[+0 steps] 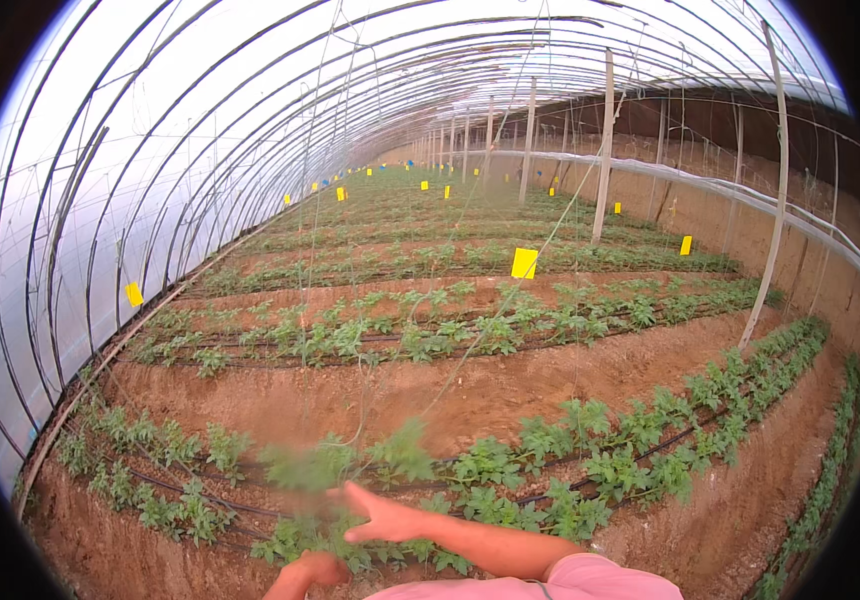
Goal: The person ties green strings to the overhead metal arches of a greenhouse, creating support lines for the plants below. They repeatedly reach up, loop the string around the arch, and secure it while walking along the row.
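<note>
My right hand [383, 519] reaches in from the right over the nearest row of leafy green plants [488, 461], its thumb spread from the other fingers. Its fingertips are close to the lower end of a thin slanting string [475, 343]; whether they touch it is unclear. Lower down, beside the foliage at the row's near edge, is my left hand [323, 568]. Its fingers curl out of sight among leaves, so anything in them is hidden. Blurred leaves [306, 466] lie just beyond both hands. A black drip hose [246, 508] runs along the row.
Planted rows with reddish soil furrows [415, 390] between them recede down the greenhouse. Posts [604, 150] and hanging strings stand among them. Yellow cards [524, 263] hang above the plants. Curved ribs and plastic film [47, 225] close the left side; an earthen wall [812, 262] bounds the right.
</note>
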`<state>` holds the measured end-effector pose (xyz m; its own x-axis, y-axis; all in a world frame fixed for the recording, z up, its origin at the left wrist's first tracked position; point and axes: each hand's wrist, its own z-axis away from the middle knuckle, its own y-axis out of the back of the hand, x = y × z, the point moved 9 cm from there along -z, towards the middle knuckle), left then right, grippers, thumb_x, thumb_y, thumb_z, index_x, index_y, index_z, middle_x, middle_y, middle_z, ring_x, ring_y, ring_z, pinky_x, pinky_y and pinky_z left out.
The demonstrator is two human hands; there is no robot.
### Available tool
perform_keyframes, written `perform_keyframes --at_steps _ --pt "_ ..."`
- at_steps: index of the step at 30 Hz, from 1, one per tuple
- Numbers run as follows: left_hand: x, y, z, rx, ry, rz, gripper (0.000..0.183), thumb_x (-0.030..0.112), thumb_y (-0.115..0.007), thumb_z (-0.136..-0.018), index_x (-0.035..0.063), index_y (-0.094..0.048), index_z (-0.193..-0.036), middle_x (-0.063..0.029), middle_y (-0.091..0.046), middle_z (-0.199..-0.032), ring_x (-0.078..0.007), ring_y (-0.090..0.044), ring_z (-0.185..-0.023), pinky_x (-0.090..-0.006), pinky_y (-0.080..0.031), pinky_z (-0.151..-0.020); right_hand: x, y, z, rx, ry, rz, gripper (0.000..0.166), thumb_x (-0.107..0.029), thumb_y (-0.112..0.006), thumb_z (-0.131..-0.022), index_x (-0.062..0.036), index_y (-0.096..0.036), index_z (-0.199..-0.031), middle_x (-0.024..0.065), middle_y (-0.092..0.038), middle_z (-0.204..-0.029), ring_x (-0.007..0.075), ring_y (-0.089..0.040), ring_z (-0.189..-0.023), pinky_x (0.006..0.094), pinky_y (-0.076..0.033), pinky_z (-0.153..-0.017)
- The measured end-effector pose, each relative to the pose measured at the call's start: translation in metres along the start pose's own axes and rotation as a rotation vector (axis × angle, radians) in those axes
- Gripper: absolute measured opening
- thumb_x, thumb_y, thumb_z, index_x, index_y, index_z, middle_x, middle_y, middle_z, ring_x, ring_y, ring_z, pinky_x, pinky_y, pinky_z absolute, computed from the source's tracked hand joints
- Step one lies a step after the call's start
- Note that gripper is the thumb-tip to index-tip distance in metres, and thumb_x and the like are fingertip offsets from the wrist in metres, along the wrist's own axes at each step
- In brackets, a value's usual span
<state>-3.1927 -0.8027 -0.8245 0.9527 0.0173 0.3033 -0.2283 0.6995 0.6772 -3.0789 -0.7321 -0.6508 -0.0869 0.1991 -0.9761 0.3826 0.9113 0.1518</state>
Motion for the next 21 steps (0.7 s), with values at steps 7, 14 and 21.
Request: perform_keyframes --at_steps 7,14,21 --pt "0.018 0.0 -0.001 -0.027 -0.153 0.129 0.046 0.039 -0.068 -0.086 0.0149 -0.072 -0.124 -0.0124 -0.073 -0.115 -0.0321 -0.067 -0.11 -0.0406 -0.049 -0.098 0.092 -0.008 0.027 -0.052 -0.251 -0.258 0.032 -0.036 -0.048 -0.108 -0.0058 -0.053 -0.098 0.0057 -0.053 -0.083 0.0192 -0.055 -0.081 0.0415 -0.05 -0.093" --pt "-0.035 0.035 0.057 0.011 0.057 0.284 0.052 0.025 -0.073 -0.09 0.013 -0.06 -0.139 -0.0078 -0.071 -0.122 -0.0175 -0.071 -0.094 -0.0346 -0.06 -0.076 0.012 0.207 0.161 0.772 -0.298 -0.381 0.03 -0.035 -0.051 -0.107 -0.0139 -0.043 -0.087 -0.0021 -0.034 -0.054 0.0117 -0.031 -0.043 0.0302 -0.028 -0.041" --pt "-0.19 0.014 0.077 0.044 0.493 0.061 0.041 0.028 -0.074 -0.084 0.0132 -0.072 -0.122 -0.0086 -0.075 -0.11 -0.0235 -0.072 -0.096 -0.0399 -0.058 -0.081 -0.092 0.395 0.401 1.541 0.103 0.522 0.035 -0.02 -0.055 -0.105 0.0085 -0.054 -0.124 0.0178 -0.063 -0.101 0.0237 -0.062 -0.089 0.037 -0.05 -0.077"
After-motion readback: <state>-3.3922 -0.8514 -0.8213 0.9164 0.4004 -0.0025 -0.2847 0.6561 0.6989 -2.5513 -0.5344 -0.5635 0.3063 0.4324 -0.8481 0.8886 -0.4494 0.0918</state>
